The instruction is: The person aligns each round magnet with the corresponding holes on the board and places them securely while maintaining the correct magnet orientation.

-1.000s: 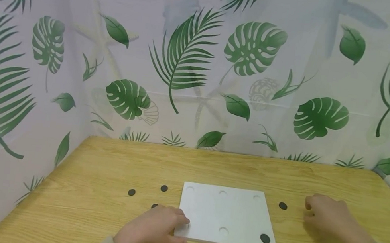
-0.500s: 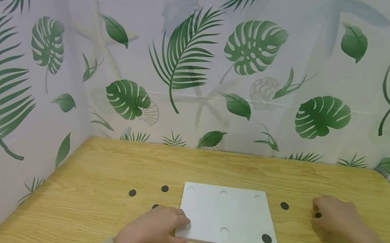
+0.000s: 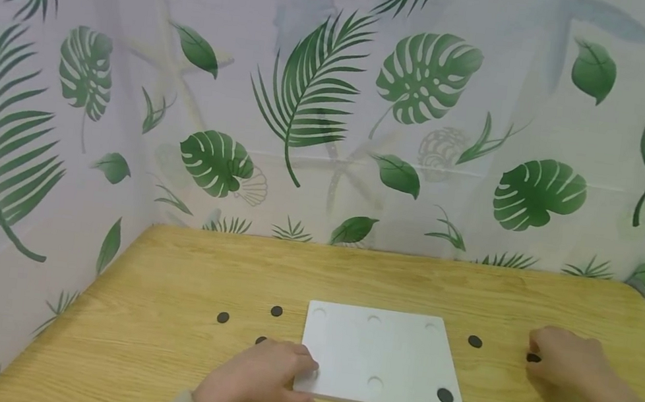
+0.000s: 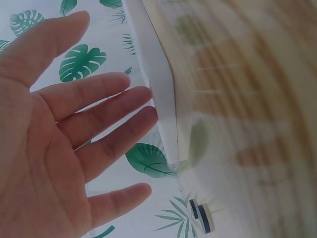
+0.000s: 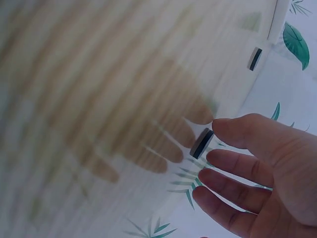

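- Disc (image 3: 533, 358), black, flat and round, pinched at its rim between thumb and index finger of the right hand (image 3: 569, 362), well right of the board.
- White board (image 3: 379, 353), a thin, smooth rectangle with shallow circular recesses; a second disc (image 3: 445, 396) lies at its near right corner.
- Left hand (image 3: 258, 373), fingers spread and relaxed, tips touching the board's left side.
- Tabletop (image 3: 201, 267), yellowish wood grain, with loose discs (image 3: 223, 317) on both sides of the board.
- Sheet (image 3: 309, 213) behind, creased, pale, printed with green leaves.
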A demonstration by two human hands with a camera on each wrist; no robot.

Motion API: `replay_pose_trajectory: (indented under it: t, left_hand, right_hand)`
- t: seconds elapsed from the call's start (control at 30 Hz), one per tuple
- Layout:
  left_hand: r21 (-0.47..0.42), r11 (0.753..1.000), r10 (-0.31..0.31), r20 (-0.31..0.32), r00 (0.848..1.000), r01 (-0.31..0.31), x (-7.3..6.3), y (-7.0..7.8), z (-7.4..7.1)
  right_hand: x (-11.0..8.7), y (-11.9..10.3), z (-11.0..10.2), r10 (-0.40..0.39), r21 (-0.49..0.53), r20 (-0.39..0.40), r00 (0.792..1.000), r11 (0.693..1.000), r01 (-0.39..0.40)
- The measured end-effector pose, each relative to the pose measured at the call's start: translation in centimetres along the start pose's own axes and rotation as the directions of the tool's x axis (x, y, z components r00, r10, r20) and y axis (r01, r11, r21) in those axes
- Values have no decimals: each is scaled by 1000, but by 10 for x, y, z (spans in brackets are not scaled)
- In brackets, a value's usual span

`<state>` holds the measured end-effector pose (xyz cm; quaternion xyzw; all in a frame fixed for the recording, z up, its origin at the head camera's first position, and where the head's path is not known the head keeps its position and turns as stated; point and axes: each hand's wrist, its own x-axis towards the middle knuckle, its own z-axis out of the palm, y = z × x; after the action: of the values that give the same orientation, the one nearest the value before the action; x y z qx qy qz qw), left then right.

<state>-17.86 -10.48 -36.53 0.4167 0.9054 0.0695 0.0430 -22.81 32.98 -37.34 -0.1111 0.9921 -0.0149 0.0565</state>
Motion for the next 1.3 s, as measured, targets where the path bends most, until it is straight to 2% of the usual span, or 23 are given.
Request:
replay_pose_trajectory:
  t: [0.3, 0.8, 1.03, 1.3]
  left_hand:
    - [27, 1000, 8, -12, 1000, -8, -1, 0, 2]
    - [11, 1000, -11, -1, 1000, 11, -1, 1, 0]
    - [-4, 999, -34, 12, 999, 34, -1, 3, -2]
    - [-10, 999, -32, 11, 999, 32, 0, 1, 0]
  right_hand:
    - [-2, 4, 1, 22, 59, 65, 998, 998, -26]
    - [0, 1, -2, 30, 110, 102, 994, 993, -41]
    - [3, 0, 0, 11, 75, 86, 996, 997, -17]
    - [4, -2, -3, -3, 31, 95, 996, 1000, 0]
